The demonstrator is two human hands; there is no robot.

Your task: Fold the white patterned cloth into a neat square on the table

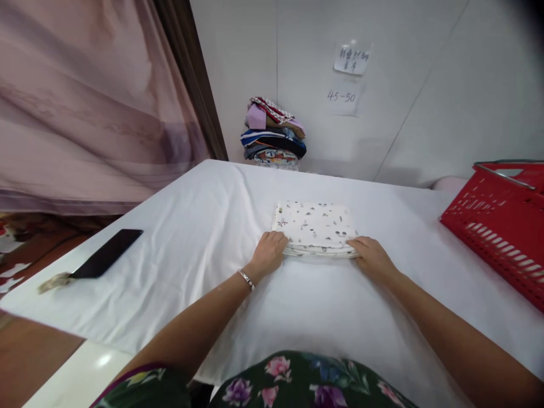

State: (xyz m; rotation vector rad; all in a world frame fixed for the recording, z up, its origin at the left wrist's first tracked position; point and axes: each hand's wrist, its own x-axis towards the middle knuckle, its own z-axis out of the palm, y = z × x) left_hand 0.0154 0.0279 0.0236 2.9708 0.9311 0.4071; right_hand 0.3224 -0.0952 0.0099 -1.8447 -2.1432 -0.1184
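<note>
A white cloth (314, 224) with a small scattered print lies folded into a layered rectangle on the white-covered table (191, 238). Its folded layers show along the near edge. My left hand (271, 252), with a silver bracelet at the wrist, grips the near left corner, fingertips on top. At the near right corner my right hand (372, 258) holds the cloth the same way, fingers on the upper layer. Both thumbs are mostly hidden from view.
A red plastic basket (501, 226) with a metal handle stands at the right. A black phone-like slab (108, 255) with a furry charm lies on the left. Behind the far edge rises a stack of folded fabrics (274, 136). Pink curtains (93, 102) hang at left.
</note>
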